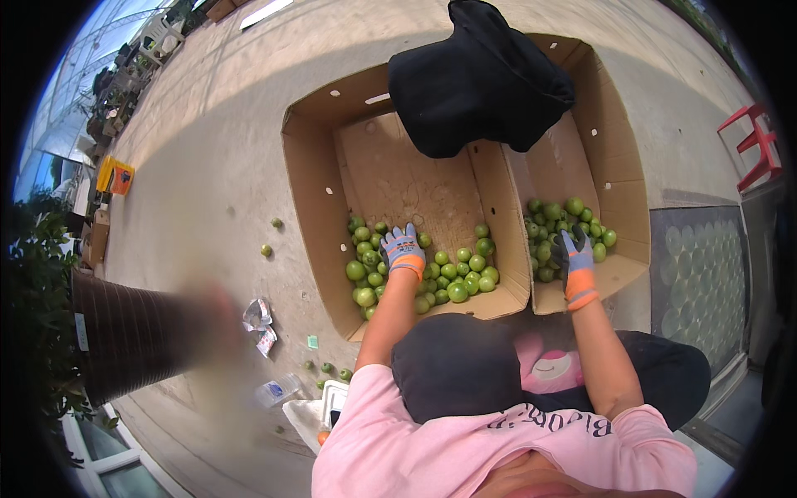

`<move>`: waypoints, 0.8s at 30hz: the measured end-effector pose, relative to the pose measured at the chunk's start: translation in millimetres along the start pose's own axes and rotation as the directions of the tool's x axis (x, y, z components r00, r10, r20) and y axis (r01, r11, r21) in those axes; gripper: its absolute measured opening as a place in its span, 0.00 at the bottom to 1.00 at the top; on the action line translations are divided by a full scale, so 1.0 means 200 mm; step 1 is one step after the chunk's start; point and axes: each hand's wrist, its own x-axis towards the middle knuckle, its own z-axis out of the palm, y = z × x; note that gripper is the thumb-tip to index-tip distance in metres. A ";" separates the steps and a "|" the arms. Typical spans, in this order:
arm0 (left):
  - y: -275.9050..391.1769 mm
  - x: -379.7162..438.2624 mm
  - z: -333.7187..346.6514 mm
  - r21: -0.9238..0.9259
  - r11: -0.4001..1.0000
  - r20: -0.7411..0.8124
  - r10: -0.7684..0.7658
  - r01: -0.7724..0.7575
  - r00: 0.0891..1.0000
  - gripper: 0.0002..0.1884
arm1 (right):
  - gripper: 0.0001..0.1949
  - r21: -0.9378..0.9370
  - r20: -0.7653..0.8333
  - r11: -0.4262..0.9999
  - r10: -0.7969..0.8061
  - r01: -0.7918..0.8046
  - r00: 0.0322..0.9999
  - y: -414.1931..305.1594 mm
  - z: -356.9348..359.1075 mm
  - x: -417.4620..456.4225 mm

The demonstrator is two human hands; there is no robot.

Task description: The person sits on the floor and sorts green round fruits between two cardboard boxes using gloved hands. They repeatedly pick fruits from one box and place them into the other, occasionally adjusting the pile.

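Two cardboard boxes stand side by side before me. Green tomatoes (457,292) are gathered at the near end of the left box (314,149). My left hand (403,250), in a grey and orange work glove, reaches palm down over these tomatoes with its fingers apart. In the right box (616,149) is a smaller heap of green tomatoes (552,211). My right hand (576,255), gloved alike, is at the near side of this heap, its fingers bent among the fruit. Whether it grips a tomato is not clear.
A black cloth garment (476,81) drapes over the boxes' far part. Loose small green fruits (327,368), a plastic bottle (278,390) and a crumpled wrapper (258,315) lie on the floor at left. Stacked dark pots (134,339) are farther left; a red stool (758,146) is at right.
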 end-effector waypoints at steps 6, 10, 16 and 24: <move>0.07 -0.07 -0.09 0.056 0.976 0.036 0.208 -0.209 0.978 0.32 | 0.29 -0.068 0.054 0.997 -0.040 0.043 0.998 0.02 0.02 -0.03; 0.09 -0.07 -0.04 0.046 0.971 0.076 0.230 -0.234 0.970 0.31 | 0.29 -0.084 0.072 0.995 -0.038 0.044 0.997 0.06 0.03 -0.03; 0.15 -0.09 -0.10 -0.127 0.948 0.080 0.304 -0.293 0.949 0.31 | 0.28 -0.191 0.074 0.970 -0.139 0.151 0.988 0.18 -0.04 0.07; 0.16 -0.11 0.01 -0.057 0.908 0.113 0.419 -0.415 0.901 0.37 | 0.27 -0.195 0.126 0.974 -0.087 0.111 0.988 0.12 0.01 -0.02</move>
